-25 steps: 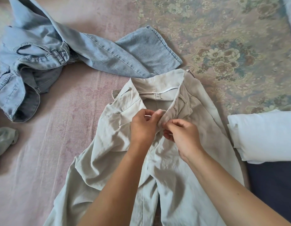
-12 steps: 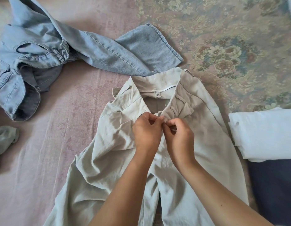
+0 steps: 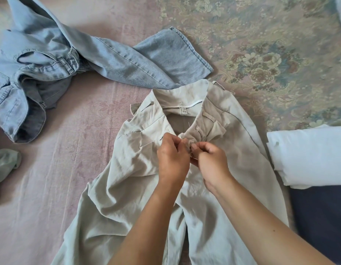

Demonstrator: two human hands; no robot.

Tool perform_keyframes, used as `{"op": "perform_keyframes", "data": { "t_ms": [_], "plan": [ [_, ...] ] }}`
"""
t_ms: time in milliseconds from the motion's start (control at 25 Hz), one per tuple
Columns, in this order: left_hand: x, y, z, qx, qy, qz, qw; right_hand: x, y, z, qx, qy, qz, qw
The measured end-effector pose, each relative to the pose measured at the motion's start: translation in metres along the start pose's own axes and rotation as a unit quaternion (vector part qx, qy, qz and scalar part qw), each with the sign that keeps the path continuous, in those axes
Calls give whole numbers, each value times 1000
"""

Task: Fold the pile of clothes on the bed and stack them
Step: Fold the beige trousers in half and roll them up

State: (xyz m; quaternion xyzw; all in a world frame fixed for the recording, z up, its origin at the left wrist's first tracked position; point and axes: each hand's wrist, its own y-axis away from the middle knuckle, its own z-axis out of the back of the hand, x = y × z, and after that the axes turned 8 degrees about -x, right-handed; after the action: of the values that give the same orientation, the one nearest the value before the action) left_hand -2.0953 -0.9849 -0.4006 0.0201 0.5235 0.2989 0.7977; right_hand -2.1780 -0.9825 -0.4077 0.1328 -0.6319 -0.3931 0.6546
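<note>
Beige cloth, the trousers (image 3: 185,188), lay flat on the bed (image 3: 60,188) with the open waistband on the far side of both hands and the legs running back beneath the forearms. The left hand (image 3: 172,156) was found with fingers curled, its grip pinching the left edge of the fly opening just below the waistband. The right hand (image 3: 211,161) sat directly beside it, knuckles nearly touching, its grip likewise pinching a bunched fold of the right front panel. Both grips met at the centre of the garment; whether a button or a zip lay between them could not be determined. A small label (image 3: 183,111) was visible inside the waistband, beyond the hands. Light blue jeans (image 3: 89,56) lay unfolded beyond and to the left of the left hand, one leg reaching up to the trousers' waistband. A pale green garment (image 3: 5,165) lay crumpled far left of the left hand. A folded white item (image 3: 309,155) rested on a dark navy item (image 3: 322,222), right of the right hand, beside the trousers' right edge.
</note>
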Motion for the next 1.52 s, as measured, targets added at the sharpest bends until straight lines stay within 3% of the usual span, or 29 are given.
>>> {"op": "perform_keyframes", "data": {
  "t_ms": [160,280,400,520,600,680,760,840,920,1000,1040,1080,1160,1280,1400,1520],
  "plan": [
    [10,-11,3,11,45,56,997,12,-3,3,73,-88,-152,982],
    [10,-14,9,49,48,20,997,11,-6,8,106,-69,-170,977],
    [12,-16,20,113,76,-39,990,10,-6,19,109,-43,-135,984],
    [21,-22,30,143,2,-222,965,14,-22,36,62,172,56,982],
    [34,-31,31,114,-67,-390,911,23,-43,49,13,339,276,899],
    [46,-40,29,92,-165,-494,849,42,-68,52,10,478,461,748],
    [52,-47,26,89,-215,-567,790,69,-90,44,51,615,489,616],
    [46,-65,29,119,-229,-576,776,96,-115,37,81,712,472,513],
    [39,-101,30,89,-259,-553,787,119,-134,36,97,739,497,444],
    [21,-139,33,89,-367,-524,764,134,-147,36,120,727,549,395],
    [9,-154,34,110,-433,-497,744,141,-150,38,133,737,539,387],
    [0,-165,33,136,-496,-456,727,147,-152,39,137,748,510,402],
    [-6,-179,31,166,-540,-375,735,155,-156,43,107,756,435,478],
    [-1,-189,31,184,-462,-300,814,152,-157,47,61,691,424,582],
    [1,-198,56,181,-279,-285,899,153,-158,50,24,644,391,657],
    [-19,-197,100,165,-198,-264,929,161,-159,59,-16,641,318,698]
  ]
}}
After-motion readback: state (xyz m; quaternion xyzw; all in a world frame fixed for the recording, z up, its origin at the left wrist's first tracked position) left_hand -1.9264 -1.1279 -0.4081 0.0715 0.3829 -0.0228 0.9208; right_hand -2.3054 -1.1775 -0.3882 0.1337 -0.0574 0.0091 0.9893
